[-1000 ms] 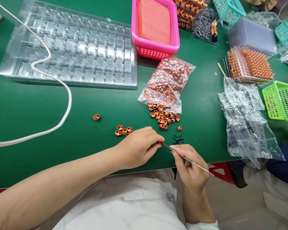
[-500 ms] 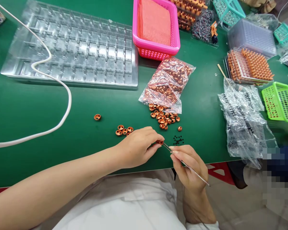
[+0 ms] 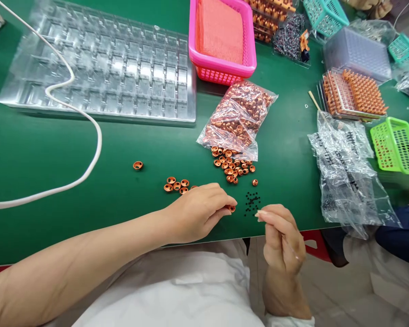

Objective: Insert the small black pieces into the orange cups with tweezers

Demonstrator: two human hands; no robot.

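Near the table's front edge my left hand (image 3: 201,211) pinches a small copper-coloured cup (image 3: 231,208) with holes in it, between thumb and fingertips. To its right my right hand (image 3: 282,234) is closed around metal tweezers (image 3: 292,249), of which only a faint, blurred length shows; their tips cannot be made out. Tiny black beads (image 3: 252,200) lie scattered on the table just left of my right fingertips. Several more cups (image 3: 177,185) sit beyond my left hand, and a single cup (image 3: 138,165) lies farther left. A loose pile of cups (image 3: 230,168) spreads below a bag.
A clear bag of copper cups (image 3: 238,118) lies ahead, before a pink basket (image 3: 221,72). Clear plastic trays (image 3: 116,68) and a white cable (image 3: 95,131) are on the left. Plastic bags (image 3: 347,177), a green basket (image 3: 395,145) and orange parts (image 3: 364,93) occupy the right.
My right hand with the tweezers has moved right and slightly down, away from the cup in my left hand. The left hand has shifted slightly and keeps its cup. More black beads show.
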